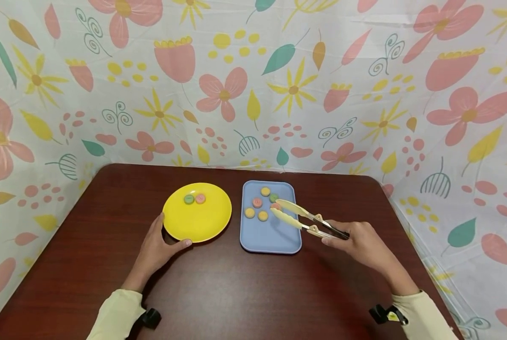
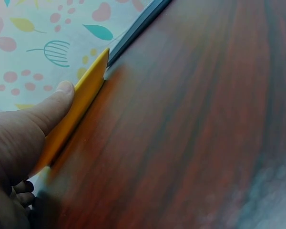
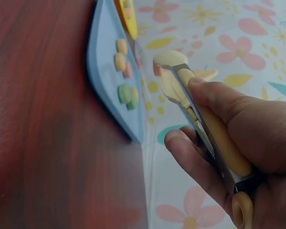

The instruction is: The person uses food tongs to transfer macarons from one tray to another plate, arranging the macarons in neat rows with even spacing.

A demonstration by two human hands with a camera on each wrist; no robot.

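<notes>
My left hand [image 1: 156, 248] holds a yellow plate [image 1: 198, 222] by its near left rim, thumb along the front edge; its thumb [image 2: 62, 98] lies against the plate's side [image 2: 81, 107] in the left wrist view. A green button-like piece [image 1: 189, 199] and a pink piece [image 1: 200, 198] lie on the plate. Tongs [image 1: 308, 222] with cream tips are gripped in my right hand [image 1: 361, 243]. Their tips reach over the blue tray [image 1: 270, 241], with a pink piece [image 3: 157, 69] between them. Yellow pieces [image 1: 263, 216], a pink one [image 1: 257, 202] and a green one [image 1: 273, 198] rest on the tray.
The plate and tray stand side by side on a dark brown wooden table [image 1: 236, 293]. A flower-patterned cloth [image 1: 253, 85] hangs behind the table and along its sides. Each sleeve carries a black wrist device.
</notes>
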